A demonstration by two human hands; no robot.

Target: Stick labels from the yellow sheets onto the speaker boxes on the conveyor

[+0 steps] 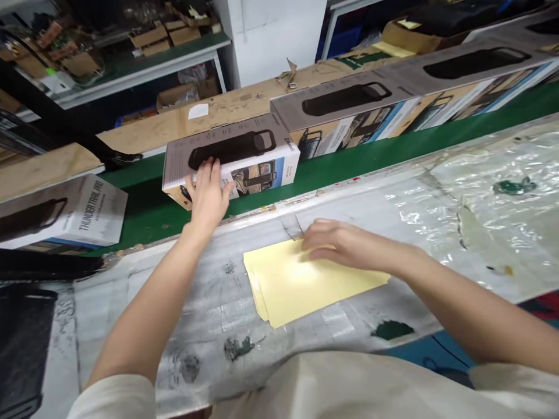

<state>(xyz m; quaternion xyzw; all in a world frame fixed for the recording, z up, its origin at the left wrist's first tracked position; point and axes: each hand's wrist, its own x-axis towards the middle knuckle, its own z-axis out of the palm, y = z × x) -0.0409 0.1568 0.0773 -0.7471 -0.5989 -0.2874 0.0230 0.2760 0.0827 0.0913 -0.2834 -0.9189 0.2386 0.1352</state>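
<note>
My left hand (pixel 207 195) rests on the near edge of a printed cardboard box (pixel 227 154), with its fingers stretched over the top and the thumb on the front side. A long black speaker-like device with a handle is pictured on the box. My right hand (pixel 334 241), slightly blurred, hovers over a stack of yellow sheets (pixel 301 285) on the covered bench. Its fingers are curled together. A small clear piece with dark edges (pixel 292 227) shows at the fingertips; whether the fingers pinch it is unclear.
Similar boxes (pixel 334 99) stand in a row to the right on the green conveyor belt (pixel 152 224), and another box (pixel 74 209) is at the left. A wooden ledge (pixel 236 113) runs behind. A black case-like object (pixel 24 349) lies at the lower left.
</note>
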